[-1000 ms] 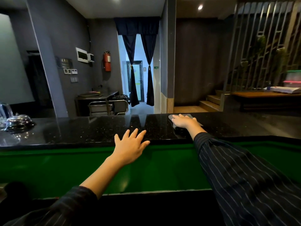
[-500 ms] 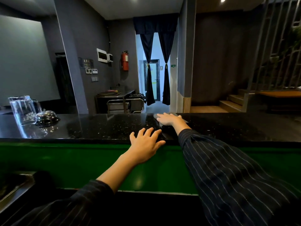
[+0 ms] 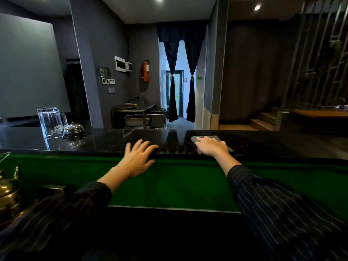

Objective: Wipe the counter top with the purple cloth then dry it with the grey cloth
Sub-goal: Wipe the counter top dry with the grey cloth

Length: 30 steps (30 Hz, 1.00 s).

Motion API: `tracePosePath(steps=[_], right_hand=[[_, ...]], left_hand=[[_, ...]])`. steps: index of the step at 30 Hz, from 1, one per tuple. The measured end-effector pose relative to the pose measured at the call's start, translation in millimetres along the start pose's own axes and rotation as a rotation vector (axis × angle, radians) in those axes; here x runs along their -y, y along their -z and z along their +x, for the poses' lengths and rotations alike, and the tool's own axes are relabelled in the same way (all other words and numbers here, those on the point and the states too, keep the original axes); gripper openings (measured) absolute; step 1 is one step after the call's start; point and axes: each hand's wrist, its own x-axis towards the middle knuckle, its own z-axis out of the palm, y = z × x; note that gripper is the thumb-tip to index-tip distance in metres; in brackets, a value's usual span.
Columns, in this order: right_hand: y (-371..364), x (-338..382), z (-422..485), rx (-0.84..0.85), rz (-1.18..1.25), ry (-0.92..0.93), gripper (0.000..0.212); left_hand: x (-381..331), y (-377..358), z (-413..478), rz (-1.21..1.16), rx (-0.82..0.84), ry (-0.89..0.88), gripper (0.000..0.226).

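Observation:
A black speckled counter top [image 3: 105, 143] runs across the view above a green front panel. My right hand [image 3: 211, 147] lies flat on a grey cloth [image 3: 212, 137], pressing it onto the counter right of centre; most of the cloth is hidden under the palm. My left hand [image 3: 138, 157] rests at the counter's near edge with fingers spread and nothing in it. No purple cloth is in view.
An upturned glass jug [image 3: 50, 122] and a metal call bell [image 3: 73, 129] stand on the counter at the left. A brass pot [image 3: 8, 193] sits low at the left edge. Beyond the counter are a metal trolley [image 3: 146, 120] and steps [image 3: 263, 121].
The view has swung left, so the jug and bell show further in. My right hand with the cloth slid left along the counter, then back right. My left hand stays at the near edge.

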Motion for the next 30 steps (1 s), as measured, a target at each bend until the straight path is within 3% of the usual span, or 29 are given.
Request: tracePosePath(steps=[4, 9, 12, 21, 26, 30], right_hand=[[-8, 20, -4, -0.089, -0.021, -0.346, 0.061], [-5, 65, 0, -0.054, -0.041, -0.506, 0.079], [-14, 108, 9, -0.040, -0.054, -0.441, 0.074], [-49, 261, 41, 0.027, -0.026, 0.044, 0.058], [-48, 266, 42, 0.051, -0.001, 0.072, 0.056], [-50, 265, 43, 0.014, 0.017, 0.026, 0.054]], left_hand=[[83, 0, -28, 0.072, -0.016, 0.063, 0.070], [88, 0, -21, 0.029, 0.072, 0.042, 0.082], [97, 1, -20, 0.011, 0.109, 0.002, 0.091], [108, 2, -17, -0.034, 0.185, -0.056, 0.093], [151, 12, -18, 0.020, 0.222, -0.182, 0.092], [238, 8, -50, 0.110, 0.135, -0.039, 0.092]])
